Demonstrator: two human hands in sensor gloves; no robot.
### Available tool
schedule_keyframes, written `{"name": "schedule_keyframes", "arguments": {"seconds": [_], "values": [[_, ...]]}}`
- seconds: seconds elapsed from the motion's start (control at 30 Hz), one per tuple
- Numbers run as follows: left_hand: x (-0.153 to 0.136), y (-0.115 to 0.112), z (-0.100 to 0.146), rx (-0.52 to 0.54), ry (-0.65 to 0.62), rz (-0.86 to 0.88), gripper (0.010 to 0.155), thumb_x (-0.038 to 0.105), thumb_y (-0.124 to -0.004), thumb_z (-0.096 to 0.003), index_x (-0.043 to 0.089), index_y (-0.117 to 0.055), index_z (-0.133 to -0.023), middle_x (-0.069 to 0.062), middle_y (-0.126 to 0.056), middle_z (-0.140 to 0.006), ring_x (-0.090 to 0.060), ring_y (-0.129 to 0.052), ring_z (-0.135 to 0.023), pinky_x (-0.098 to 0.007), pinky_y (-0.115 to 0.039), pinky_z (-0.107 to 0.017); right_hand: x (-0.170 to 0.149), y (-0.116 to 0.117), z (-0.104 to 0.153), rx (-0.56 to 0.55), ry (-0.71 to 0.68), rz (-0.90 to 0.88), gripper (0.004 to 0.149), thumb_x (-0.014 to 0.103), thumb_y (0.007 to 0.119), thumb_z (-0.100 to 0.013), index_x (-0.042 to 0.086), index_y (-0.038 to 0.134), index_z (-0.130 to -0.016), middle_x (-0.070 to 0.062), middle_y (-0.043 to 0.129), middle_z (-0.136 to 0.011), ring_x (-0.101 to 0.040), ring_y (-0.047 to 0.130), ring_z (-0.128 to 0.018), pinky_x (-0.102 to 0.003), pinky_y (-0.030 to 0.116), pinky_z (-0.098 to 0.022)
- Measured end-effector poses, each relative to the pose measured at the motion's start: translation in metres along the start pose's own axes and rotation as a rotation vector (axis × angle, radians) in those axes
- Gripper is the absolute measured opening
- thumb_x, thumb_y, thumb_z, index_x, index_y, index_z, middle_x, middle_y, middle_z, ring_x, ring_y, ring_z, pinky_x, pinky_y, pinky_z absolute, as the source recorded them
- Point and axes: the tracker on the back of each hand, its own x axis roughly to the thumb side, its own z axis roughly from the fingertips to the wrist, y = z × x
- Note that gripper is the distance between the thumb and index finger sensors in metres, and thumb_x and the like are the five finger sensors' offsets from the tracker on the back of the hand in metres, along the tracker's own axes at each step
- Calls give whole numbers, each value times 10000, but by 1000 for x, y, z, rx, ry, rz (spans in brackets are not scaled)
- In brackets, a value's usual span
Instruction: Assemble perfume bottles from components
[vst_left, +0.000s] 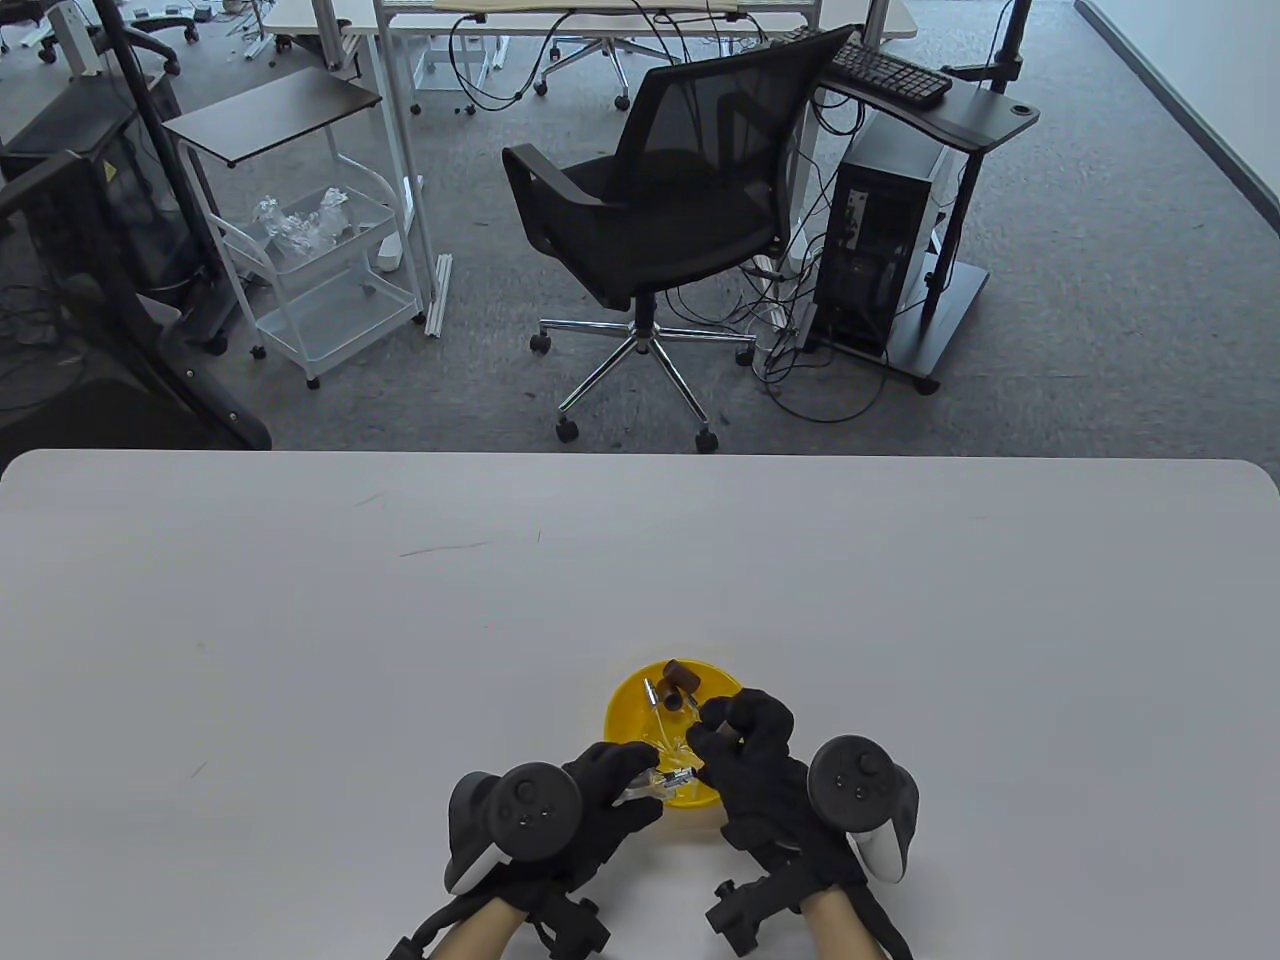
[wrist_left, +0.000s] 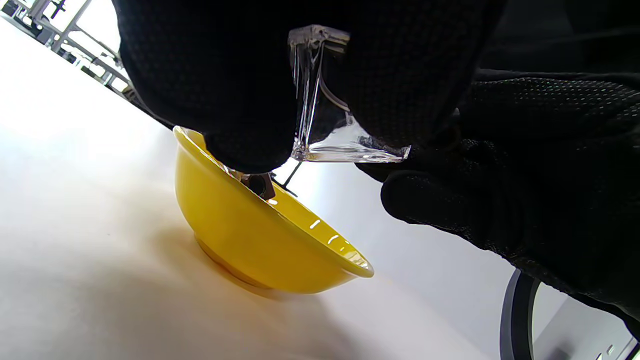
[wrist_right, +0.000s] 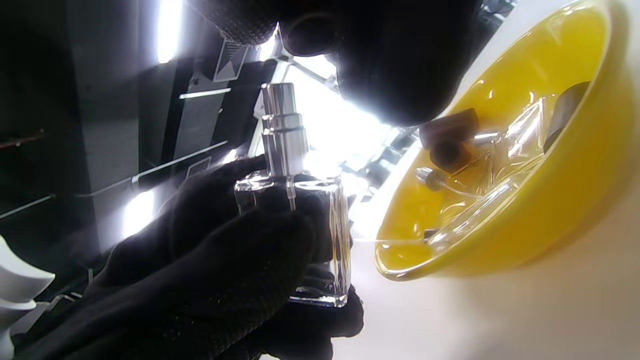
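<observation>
— What's the bottle (wrist_right: 320, 235) like?
— Clear, square glass, with a silver sprayer (wrist_right: 282, 132) seated in its neck, gripped by the left hand (vst_left: 600, 800) just beside the bowl (wrist_left: 240, 240).
— And the bowl?
— Yellow, upright on the tabletop. It holds brown caps (wrist_right: 450, 135), another sprayer (wrist_right: 430, 177) with its thin tube, and clear glass pieces.

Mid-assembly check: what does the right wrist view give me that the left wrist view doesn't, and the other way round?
Right wrist view only: the silver spray pump seated on the glass bottle, and inside the yellow bowl, brown caps with clear parts.

Left wrist view only: the bottle's clear base from below and the bowl's outer wall.

Both: the left hand gripping the bottle beside the bowl.
</observation>
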Motion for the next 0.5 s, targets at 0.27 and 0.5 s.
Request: {"name": "schedule_keyframes", "arguments": {"seconds": [0.27, 0.5], "values": [[-3, -2, 0, 2, 24, 50, 519, 409, -867, -461, 274, -768, -953, -50, -871, -892, -244, -1009, -596, -354, -893, -446, 8, 13, 2, 24, -46, 100, 548, 277, 565, -653, 94, 187, -1006, -176, 604, -1024, -336, 816, -836, -435, 820, -519], [-11, 2, 1, 25, 76, 144, 522, 403, -865, -464, 261, -763, -956, -64, -868, -889, -251, -1005, -591, -357, -891, -445, 15, 21, 5, 21, -97, 268, 487, 287, 552, -654, 113, 344, -1059, -210, 670, -1030, -334, 854, -812, -433, 833, -493]]}}
